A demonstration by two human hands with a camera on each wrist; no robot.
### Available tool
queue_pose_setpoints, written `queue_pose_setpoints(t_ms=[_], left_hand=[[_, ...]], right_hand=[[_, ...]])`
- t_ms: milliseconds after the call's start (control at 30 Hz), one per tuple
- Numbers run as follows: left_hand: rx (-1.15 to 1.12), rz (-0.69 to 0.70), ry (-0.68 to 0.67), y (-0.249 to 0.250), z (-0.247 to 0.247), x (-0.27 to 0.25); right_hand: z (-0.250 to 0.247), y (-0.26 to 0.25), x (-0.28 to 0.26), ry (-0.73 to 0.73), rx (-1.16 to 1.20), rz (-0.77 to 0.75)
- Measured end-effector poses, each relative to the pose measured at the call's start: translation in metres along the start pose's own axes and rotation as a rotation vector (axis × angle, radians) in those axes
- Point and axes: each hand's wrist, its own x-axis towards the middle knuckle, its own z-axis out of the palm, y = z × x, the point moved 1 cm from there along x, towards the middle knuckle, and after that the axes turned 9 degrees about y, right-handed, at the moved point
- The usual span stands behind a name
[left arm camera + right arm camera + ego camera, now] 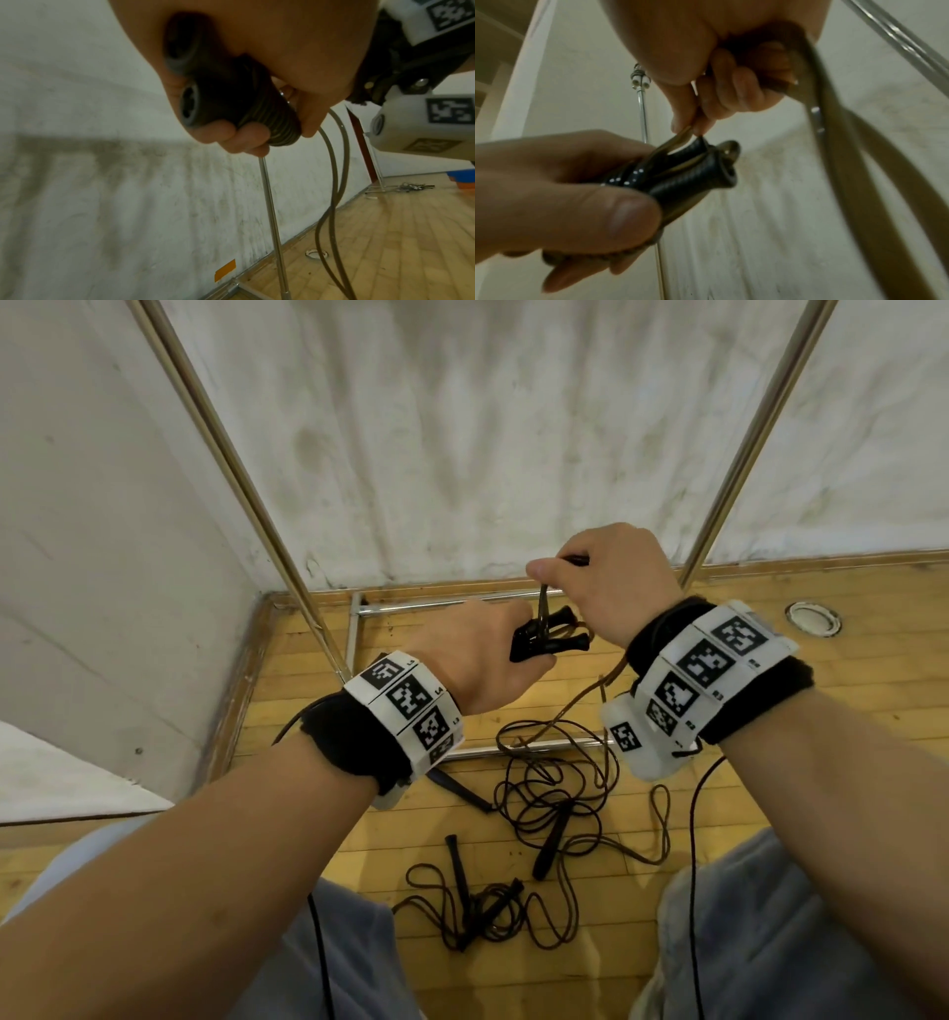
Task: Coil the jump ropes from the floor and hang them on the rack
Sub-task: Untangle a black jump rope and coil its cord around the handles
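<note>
Head view: two black handles (552, 636) lie side by side at frame centre, long axis level, flared ends toward the right; left hand (480, 654) curled round them, palm side hidden; right hand (611, 582) just above, thumb and forefinger pinching the cord (543, 603) taut; loose cord hangs to the floor (770, 803); at least two more ropes (544, 814) tangled at lower centre; rack (246, 490) uprights, two, slant up the wall.
Left wrist view: handle ends face the lens at upper centre; cord turns (272, 121) wrap them; two strands drop at right.
Right wrist view: left-hand grip closed on handles at lower left; right fingers (721, 97) nip the cord above.
</note>
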Motion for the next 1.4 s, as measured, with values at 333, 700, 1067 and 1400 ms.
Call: queue_pose_setpoints(t_ms=[333,700,1067,1400], left_hand=[[-0.232,0.165,0.178,0.003,-0.028,-0.015],[-0.753,-0.261,0.423,-0.004,-0.05,-0.002],[-0.723,-0.235,0.398,-0.005,-0.052,-0.001],[-0.863,-0.316,0.466,-0.011,-0.066,0.001]], right_hand=[[0.001,0.013,0.004,-0.312,0.578,0.297],[0.032,-0.02,-0.018,-0.092,0.605,0.147],[0.04,-0.025,-0.024,-0.239,0.273,0.045],[0.04,-0.026,-0.023,-0.075,0.53,0.102]])
